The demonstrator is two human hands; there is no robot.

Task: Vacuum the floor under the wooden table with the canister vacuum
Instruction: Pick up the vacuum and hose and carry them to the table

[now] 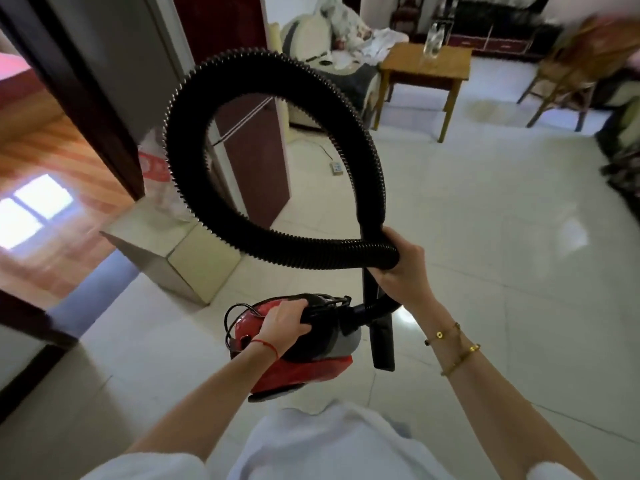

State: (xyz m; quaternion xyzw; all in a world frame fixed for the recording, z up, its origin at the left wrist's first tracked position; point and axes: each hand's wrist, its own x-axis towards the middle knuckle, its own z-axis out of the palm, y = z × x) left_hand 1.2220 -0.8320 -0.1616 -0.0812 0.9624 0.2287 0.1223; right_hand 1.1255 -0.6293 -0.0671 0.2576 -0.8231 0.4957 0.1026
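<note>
White tiled floor [485,254] fills most of view. Wooden table [427,62] stands far side, well apart from the person, a clear bottle [433,39] on top. Black ribbed hose [263,109] arcs in a big loop. Red canister vacuum [311,344] near the person's body, left hand [284,322] gripping its top handle. Right hand [403,258] wrapped around hose and wand.

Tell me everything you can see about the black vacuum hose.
The hose is black, ribbed and looks like flexible plastic. It leaves the front of the red canister, which the left hand grips by its handle, and curls up into one big loop. The right hand grips it where the loop crosses, together with the rigid black tube hanging down.
</note>
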